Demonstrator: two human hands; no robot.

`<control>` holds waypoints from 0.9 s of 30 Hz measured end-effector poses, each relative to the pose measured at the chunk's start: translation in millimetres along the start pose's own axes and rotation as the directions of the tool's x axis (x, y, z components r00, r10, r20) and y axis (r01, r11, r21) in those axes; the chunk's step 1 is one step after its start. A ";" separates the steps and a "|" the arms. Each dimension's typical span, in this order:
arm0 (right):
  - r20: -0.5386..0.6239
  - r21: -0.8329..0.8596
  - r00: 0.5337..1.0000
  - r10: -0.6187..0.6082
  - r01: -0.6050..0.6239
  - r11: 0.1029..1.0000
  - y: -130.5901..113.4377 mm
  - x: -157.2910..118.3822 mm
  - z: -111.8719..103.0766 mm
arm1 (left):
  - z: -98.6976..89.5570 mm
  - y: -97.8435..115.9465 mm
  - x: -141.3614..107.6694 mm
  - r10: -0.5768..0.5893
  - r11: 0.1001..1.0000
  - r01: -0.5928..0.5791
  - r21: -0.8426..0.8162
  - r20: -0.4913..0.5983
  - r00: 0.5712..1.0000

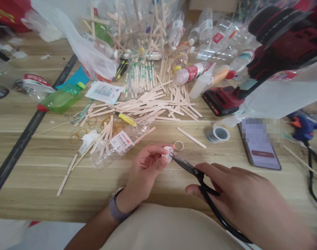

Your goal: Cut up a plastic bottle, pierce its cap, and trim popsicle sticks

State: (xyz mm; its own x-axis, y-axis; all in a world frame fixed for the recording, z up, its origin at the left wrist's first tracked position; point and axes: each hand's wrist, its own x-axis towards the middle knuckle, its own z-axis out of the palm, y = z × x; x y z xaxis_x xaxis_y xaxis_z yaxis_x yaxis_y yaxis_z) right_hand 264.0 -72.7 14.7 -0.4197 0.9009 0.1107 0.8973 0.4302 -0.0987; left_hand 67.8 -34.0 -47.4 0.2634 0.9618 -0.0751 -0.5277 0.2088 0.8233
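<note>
My left hand (148, 163) pinches a small white bottle cap (168, 154) between thumb and fingers, its open side turned to the right. Black-handled scissors (186, 165) are gripped in my right hand (241, 198), with the blade tips at the cap's inside. Whether the tips press into the cap is too small to tell. Just behind the cap, a thin pale ring (178, 145) lies on the table. One loose craft stick (191, 137) rests farther back to the right. To the left of my left hand lies a clear plastic bottle (106, 152) with sticks across it.
A pile of craft sticks (148, 104) and a yellow cutter (126, 119) lie mid-table. Several bottles stand and lie behind. On the right are a solder spool (217, 134), a phone (259, 146), a red power tool (226, 99) and a blue glue gun (302, 126). A green bottle (63, 99) lies left.
</note>
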 end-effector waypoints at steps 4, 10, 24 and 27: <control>-0.003 -0.012 1.000 0.007 -0.007 1.000 -1.4 1.3 -0.8 | -0.9 -1.4 -0.3 0.008 1.000 -0.008 -0.009 -0.020 1.000; -0.022 -0.020 1.000 0.009 -0.009 1.000 -7.5 5.1 0.7 | -1.4 -1.7 0.3 -0.081 0.996 0.082 0.018 -0.047 0.996; -0.043 -0.161 0.999 0.002 -0.009 0.987 -10.7 6.8 -4.3 | 0.4 -3.3 2.0 0.019 1.000 -0.019 -0.006 -0.020 1.000; -0.045 -0.166 0.999 0.007 -0.014 0.986 -10.4 6.2 -3.5 | 0.1 -3.1 1.1 -0.023 1.000 0.023 0.012 -0.031 0.999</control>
State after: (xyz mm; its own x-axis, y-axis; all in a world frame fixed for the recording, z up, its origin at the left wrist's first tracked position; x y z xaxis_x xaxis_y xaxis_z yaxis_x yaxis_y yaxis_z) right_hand 252.5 -71.7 19.8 -0.4068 0.9004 0.1544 0.9135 0.4015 0.0656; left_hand 69.8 -33.7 -49.9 0.2505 0.9617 -0.1113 -0.5117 0.2291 0.8281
